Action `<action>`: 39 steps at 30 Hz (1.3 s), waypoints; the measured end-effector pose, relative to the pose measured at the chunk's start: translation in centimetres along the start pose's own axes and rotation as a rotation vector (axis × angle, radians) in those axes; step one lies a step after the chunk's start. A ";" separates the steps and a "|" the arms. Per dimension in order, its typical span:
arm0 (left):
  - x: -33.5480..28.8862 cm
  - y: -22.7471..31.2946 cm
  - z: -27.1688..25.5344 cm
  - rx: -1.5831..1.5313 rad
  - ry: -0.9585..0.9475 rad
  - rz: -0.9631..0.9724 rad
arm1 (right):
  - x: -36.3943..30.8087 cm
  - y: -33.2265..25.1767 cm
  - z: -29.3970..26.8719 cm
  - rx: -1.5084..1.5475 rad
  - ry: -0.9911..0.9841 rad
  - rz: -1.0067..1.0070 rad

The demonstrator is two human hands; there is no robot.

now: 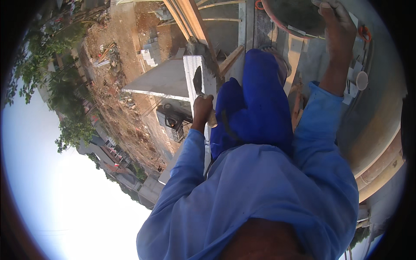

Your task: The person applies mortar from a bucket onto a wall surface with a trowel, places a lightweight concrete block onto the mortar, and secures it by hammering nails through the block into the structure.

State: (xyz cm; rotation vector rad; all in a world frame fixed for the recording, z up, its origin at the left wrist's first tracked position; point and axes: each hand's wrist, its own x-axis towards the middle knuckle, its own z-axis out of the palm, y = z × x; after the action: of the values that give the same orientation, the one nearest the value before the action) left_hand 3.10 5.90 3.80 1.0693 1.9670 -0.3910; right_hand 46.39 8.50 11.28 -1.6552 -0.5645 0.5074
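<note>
My left hand [203, 112] is closed around the handle of a trowel [197, 80]. Its dark, narrow blade lies over the top of a white block wall [190, 65], and the pale handle end sticks out below my fist. At the upper right my right hand [339, 28] is raised beside a round tub [284, 22] with a dark inside and a reddish rim. Grey smears coat its fingers, which look bent and run to the picture's top edge; whether they hold anything is not clear.
My bent knees in blue trousers [268, 95] are close to the wall. Wooden beams [190, 21] rise ahead, and planks [294, 60] lie by my foot. A white cup [362, 80] stands at the right. Far below on the left are bare ground [125, 117] and stacked blocks [151, 53].
</note>
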 end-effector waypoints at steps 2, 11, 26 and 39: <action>-3.9 2.3 -1.9 0.015 0.043 -0.008 | -0.9 -3.8 -0.3 -0.050 -0.008 -0.066; -6.9 9.0 -7.9 0.578 0.058 0.524 | -2.9 -16.0 -10.8 -0.090 0.396 -0.378; 6.0 40.9 6.0 1.197 0.040 1.087 | -4.4 -13.4 -16.1 -0.923 0.035 0.032; 13.4 46.0 19.4 1.002 -0.082 1.207 | -3.7 -11.7 -17.0 -0.831 -0.088 -0.062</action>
State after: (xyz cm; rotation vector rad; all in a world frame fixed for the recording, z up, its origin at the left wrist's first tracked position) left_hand 46.47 28.37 -13.17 2.5250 0.6560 -0.6964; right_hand 53.01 -5.45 25.46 -2.3924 -0.9723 0.3090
